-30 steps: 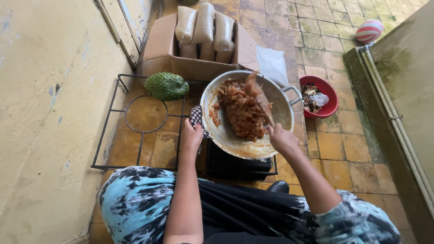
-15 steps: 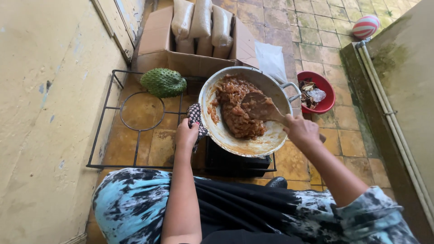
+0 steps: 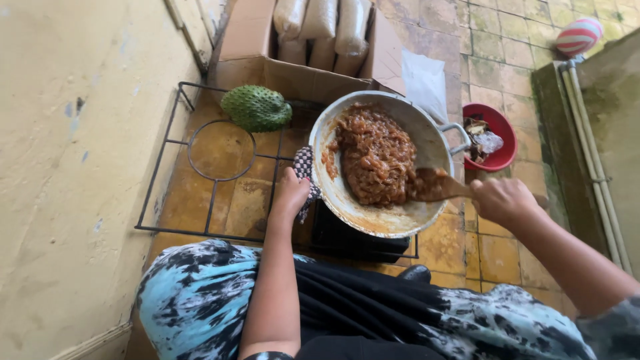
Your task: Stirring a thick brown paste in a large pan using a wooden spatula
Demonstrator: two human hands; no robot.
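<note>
A wide metal pan (image 3: 427, 130) sits on a burner, holding a brown, sticky mass of food (image 3: 377, 157). My left hand (image 3: 291, 195) grips the pan's near-left rim through a checked cloth (image 3: 303, 163). My right hand (image 3: 503, 200) is closed around the handle of a wooden spatula (image 3: 433, 187), whose blade rests in the food at the pan's right side. My lap in a blue, black and white patterned garment fills the bottom of the view.
A black wire stove frame (image 3: 213, 180) with an open ring lies left of the pan. A green spiky fruit (image 3: 257, 108) sits at its far edge. Behind stands a cardboard box (image 3: 257, 40) of white bags; a red bowl (image 3: 503, 130) is to the right, a wall on the left.
My right hand has drawn back to the right and lower, pulling the spatula from the pan's middle to its right side. The food looks more spread out. My left hand stays on the cloth.
</note>
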